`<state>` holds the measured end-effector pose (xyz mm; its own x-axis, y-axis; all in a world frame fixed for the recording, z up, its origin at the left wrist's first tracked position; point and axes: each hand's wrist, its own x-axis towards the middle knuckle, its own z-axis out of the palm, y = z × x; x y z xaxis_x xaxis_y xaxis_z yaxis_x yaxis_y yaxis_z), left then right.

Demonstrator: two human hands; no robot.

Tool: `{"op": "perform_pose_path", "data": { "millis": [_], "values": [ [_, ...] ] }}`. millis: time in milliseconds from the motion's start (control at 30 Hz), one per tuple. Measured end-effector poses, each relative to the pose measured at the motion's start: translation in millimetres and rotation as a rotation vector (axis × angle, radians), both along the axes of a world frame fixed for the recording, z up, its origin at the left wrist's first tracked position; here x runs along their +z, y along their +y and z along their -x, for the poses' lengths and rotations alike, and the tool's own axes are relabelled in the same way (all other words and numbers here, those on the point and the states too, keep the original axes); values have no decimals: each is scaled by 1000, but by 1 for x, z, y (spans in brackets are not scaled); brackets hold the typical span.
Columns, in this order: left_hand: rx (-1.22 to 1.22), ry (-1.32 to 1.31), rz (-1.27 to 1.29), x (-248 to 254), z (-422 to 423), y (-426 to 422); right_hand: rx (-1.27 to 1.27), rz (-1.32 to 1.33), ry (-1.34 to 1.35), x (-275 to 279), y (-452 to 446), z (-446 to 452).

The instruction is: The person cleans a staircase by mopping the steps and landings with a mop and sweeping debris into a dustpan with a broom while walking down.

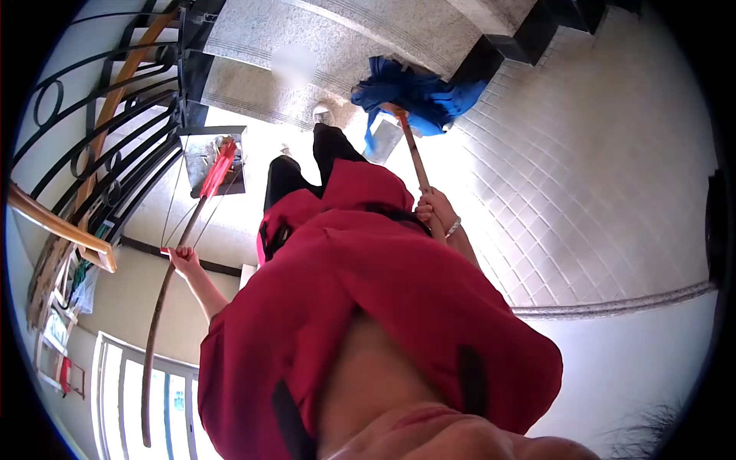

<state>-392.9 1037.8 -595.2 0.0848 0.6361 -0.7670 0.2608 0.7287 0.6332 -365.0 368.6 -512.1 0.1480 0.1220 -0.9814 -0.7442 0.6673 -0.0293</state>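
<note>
On the left, my left hand (184, 259) is closed around a long wooden stick (159, 307) and the wire handle of a dustpan. A red brush head (219, 169) at the stick's far end lies over the metal dustpan (236, 181), which hangs from its wires and holds some debris. My right hand (435, 208), with a bracelet at the wrist, grips a wooden mop handle (415, 157). Bunched blue cloth (422, 96) covers the far end of this handle, against the light floor by the steps.
Stone steps (268, 34) rise ahead of my feet. A black metal railing (61, 130) with a wooden handrail (65, 226) curves at the left. Tiled floor (590, 169) spreads to the right. Glass doors (157, 391) stand at the lower left.
</note>
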Motion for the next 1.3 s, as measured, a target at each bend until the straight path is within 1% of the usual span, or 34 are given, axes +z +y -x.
{"op": "perform_pose_path", "data": {
  "millis": [33, 100, 133, 167, 233, 300, 367, 400, 433, 500, 533, 567, 600, 633, 667, 733, 767, 833, 900, 967, 1033, 1100, 1133, 1300],
  "values": [
    [-48, -44, -15, 1, 3, 2, -3, 2, -5, -11, 3, -3],
    [-57, -94, -16, -11, 4, 13, -14, -90, -35, -36, 13, -12],
    [-61, -87, -17, -13, 3, 12, 7, -72, -8, -48, 22, -17],
    [-53, -101, -44, -9, -5, 2, 108, -34, 13, -68, 21, -20],
    [-174, -128, -88, 0, -6, -15, 110, -72, 16, -118, 8, -6],
    [-154, -165, -83, -18, -10, -28, 117, -180, 20, -156, -3, -11],
    [-245, -130, -166, 1, -16, -53, 17, -188, 41, -153, 1, 3],
    [-290, -144, -181, 0, -19, -55, 41, -184, 16, -154, 1, 3],
    [-336, -157, -196, -1, -21, -58, 121, -40, 5, -142, 14, -13],
    [-409, -120, -273, 4, -18, -67, 266, -61, -133, -150, 18, -14],
    [-456, -118, -307, 4, -22, -67, 271, 6, -150, -146, 34, -22],
    [-502, -117, -343, 3, -25, -67, 296, -79, -194, -152, 43, -24],
    [-587, -109, -361, 3, -30, -66, 405, 65, -210, -131, 71, -36],
    [-638, -109, -366, 5, -39, -70, 291, 47, -306, -121, 93, -41],
    [-694, -122, -373, 1, -42, -73, 144, -171, -274, -133, 100, -39],
    [-813, -138, -364, 0, -53, -73, 109, -112, -263, -91, 140, -45],
    [-845, -155, -352, -7, -66, -72, 75, -179, -282, -72, 151, -42],
    [-996, -99, -417, -17, -82, -71, 122, -137, -327, -38, 169, -41],
    [-1066, -153, -387, -23, -92, -71, 116, -99, -344, -9, 180, -37],
    [-1159, -177, -451, -33, -105, -71, 116, -48, -414, 9, 177, -41],
    [-1237, -220, -495, -30, -115, -73, 167, 0, -496, 23, 173, -41],
    [-1237, -245, -474, -26, -127, -77, 149, 29, -558, 39, 167, -41],
    [-1269, -300, -476, -26, -135, -79, 119, 74, -604, 45, 162, -42],
    [-1253, -331, -412, -6, -156, -88, 53, 306, -755, 76, 120, -42]
  ]
}}
